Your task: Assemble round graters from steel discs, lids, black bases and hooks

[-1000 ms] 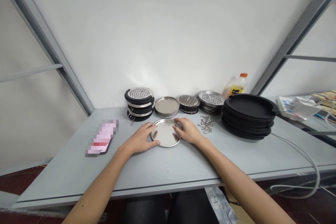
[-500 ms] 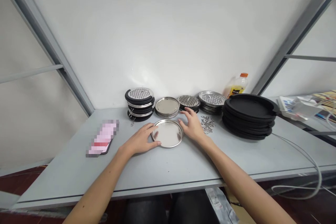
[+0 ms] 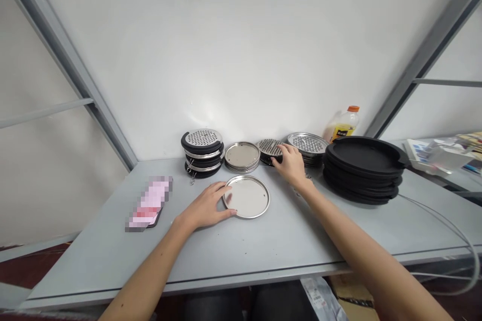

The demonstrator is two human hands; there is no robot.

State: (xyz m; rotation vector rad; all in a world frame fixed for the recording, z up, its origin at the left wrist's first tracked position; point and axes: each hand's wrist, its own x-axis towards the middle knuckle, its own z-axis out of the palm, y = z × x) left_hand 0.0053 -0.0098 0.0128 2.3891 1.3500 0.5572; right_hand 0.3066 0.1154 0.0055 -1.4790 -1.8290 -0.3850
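Note:
A round metal tray (image 3: 248,197) lies on the grey table (image 3: 211,251). My left hand (image 3: 209,204) touches its left rim, with thumb and fingers apart around the edge. Farther right and back, my right hand (image 3: 291,163) is at the front edge of a stack of perforated metal discs (image 3: 271,147); its fingertips reach the top disc, and whether they grip it is unclear. Between the disc stack and the assembled black-and-metal stack (image 3: 204,137) stands a pile of plain metal trays (image 3: 242,155). Small metal clips (image 3: 309,177) are mostly hidden under my right hand and wrist.
Rimmed perforated plates (image 3: 308,143) are stacked behind my right hand. A tall stack of black round bases (image 3: 363,170) stands at the right, with a bottle (image 3: 344,124) behind it. A phone (image 3: 150,203) lies at the left. A white cable (image 3: 444,218) crosses the right side.
My right hand has left the side of the metal tray and moved right and back to the perforated discs. My left hand stays at the tray's left rim. The view has shifted slightly.

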